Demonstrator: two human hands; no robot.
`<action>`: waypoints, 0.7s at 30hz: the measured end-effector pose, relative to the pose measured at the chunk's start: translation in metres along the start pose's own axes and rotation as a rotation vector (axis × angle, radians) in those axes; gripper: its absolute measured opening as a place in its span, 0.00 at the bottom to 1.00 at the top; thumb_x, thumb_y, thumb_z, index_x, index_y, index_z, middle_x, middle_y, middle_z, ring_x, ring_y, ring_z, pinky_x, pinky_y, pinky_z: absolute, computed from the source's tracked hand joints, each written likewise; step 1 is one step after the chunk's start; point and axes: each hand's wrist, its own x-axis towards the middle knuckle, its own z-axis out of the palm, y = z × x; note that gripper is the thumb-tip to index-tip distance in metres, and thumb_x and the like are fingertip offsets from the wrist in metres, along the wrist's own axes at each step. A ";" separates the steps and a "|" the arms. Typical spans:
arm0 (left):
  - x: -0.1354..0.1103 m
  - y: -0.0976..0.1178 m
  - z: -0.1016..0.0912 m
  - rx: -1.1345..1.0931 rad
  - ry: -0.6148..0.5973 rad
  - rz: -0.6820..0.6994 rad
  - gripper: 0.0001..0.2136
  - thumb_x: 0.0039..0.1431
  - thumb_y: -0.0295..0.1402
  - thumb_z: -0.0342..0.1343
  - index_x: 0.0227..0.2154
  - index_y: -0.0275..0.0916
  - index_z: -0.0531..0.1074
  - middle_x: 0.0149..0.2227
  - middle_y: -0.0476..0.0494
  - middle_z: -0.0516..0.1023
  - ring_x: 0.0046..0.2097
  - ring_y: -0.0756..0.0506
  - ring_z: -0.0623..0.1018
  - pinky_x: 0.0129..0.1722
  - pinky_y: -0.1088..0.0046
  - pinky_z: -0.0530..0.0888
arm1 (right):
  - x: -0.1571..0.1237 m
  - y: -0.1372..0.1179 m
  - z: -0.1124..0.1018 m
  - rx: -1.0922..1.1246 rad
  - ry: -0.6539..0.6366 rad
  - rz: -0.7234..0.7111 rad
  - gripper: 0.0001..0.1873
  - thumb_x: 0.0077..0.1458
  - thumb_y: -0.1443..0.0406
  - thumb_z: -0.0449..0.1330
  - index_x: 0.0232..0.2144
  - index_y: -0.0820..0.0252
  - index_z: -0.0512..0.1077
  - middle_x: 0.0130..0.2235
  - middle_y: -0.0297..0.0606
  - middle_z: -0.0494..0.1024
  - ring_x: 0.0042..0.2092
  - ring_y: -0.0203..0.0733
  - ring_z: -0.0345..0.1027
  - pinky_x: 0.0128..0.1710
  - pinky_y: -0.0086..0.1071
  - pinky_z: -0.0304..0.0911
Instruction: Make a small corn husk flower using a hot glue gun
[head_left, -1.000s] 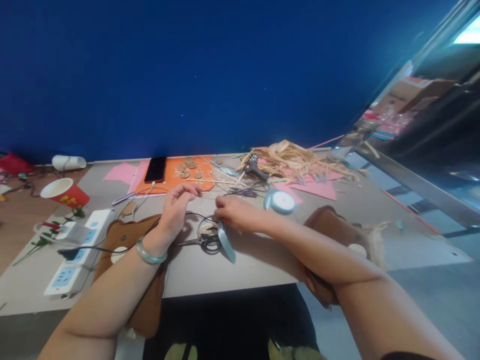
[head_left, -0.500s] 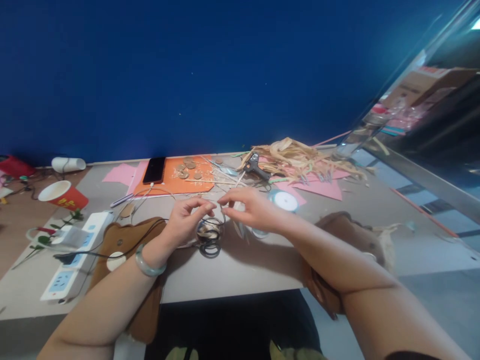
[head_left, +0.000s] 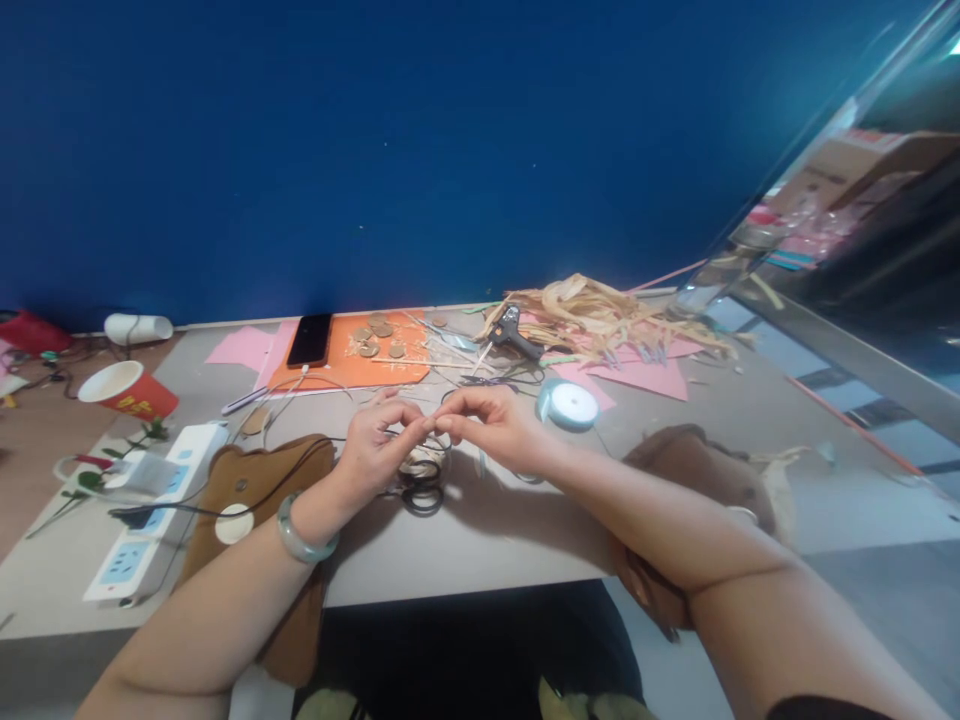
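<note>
My left hand (head_left: 381, 436) and my right hand (head_left: 491, 425) meet over the table, thumbs and forefingers pinched tip to tip. Whatever they hold is too small to make out. Below the fingertips lie black-handled scissors (head_left: 422, 492), beside a pale bundle (head_left: 417, 458) that my left hand partly covers. Just right of my right hand stands a spool of light blue ribbon (head_left: 571, 404). Beyond the hands, a black glue gun (head_left: 513, 335) rests near a heap of straw-coloured raffia strips (head_left: 581, 305).
An orange board (head_left: 360, 372) carries a phone (head_left: 310, 341) and several small wooden discs (head_left: 380, 327). At left are a white power strip (head_left: 154, 510), a red paper cup (head_left: 129, 390) and a brown bag (head_left: 259, 475). Another brown bag (head_left: 694, 470) lies under my right forearm.
My hands have come together; the small gap between their fingertips has closed. My right hand has shifted slightly, showing more of the ribbon spool.
</note>
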 end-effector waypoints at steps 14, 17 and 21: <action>-0.001 0.001 0.003 0.022 -0.002 -0.042 0.13 0.58 0.42 0.54 0.21 0.42 0.70 0.24 0.50 0.77 0.30 0.47 0.75 0.60 0.60 0.57 | -0.006 0.006 0.005 -0.444 0.061 -0.297 0.08 0.61 0.66 0.51 0.32 0.60 0.69 0.31 0.38 0.74 0.33 0.38 0.66 0.37 0.31 0.60; -0.001 0.003 0.002 -0.034 -0.002 -0.068 0.13 0.57 0.41 0.55 0.20 0.41 0.71 0.24 0.50 0.78 0.31 0.47 0.75 0.59 0.61 0.58 | -0.005 0.005 0.006 -0.380 0.067 -0.242 0.08 0.61 0.66 0.51 0.31 0.60 0.68 0.30 0.37 0.73 0.33 0.37 0.66 0.36 0.30 0.60; 0.001 0.004 0.002 -0.092 0.006 -0.080 0.14 0.57 0.41 0.56 0.19 0.40 0.71 0.23 0.48 0.77 0.31 0.47 0.74 0.55 0.63 0.62 | -0.004 0.004 0.007 -0.337 0.070 -0.188 0.08 0.61 0.66 0.51 0.31 0.61 0.66 0.29 0.35 0.71 0.31 0.36 0.64 0.33 0.30 0.60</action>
